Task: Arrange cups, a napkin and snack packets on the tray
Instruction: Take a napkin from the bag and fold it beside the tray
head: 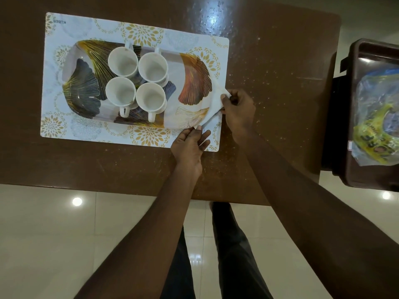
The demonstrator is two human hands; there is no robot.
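Observation:
A tray with a leaf pattern lies on a white and gold placemat. Several white cups stand upright in a close group at the tray's middle. A white napkin lies at the tray's right end. My right hand pinches the napkin's far corner. My left hand pinches its near corner at the tray's front right edge. Snack packets in yellow and blue wrapping lie on a brown chair at the far right.
The brown table carries the placemat on its left half. A brown plastic chair stands beside the table's right edge. Glossy tiled floor and my legs show below the table's front edge.

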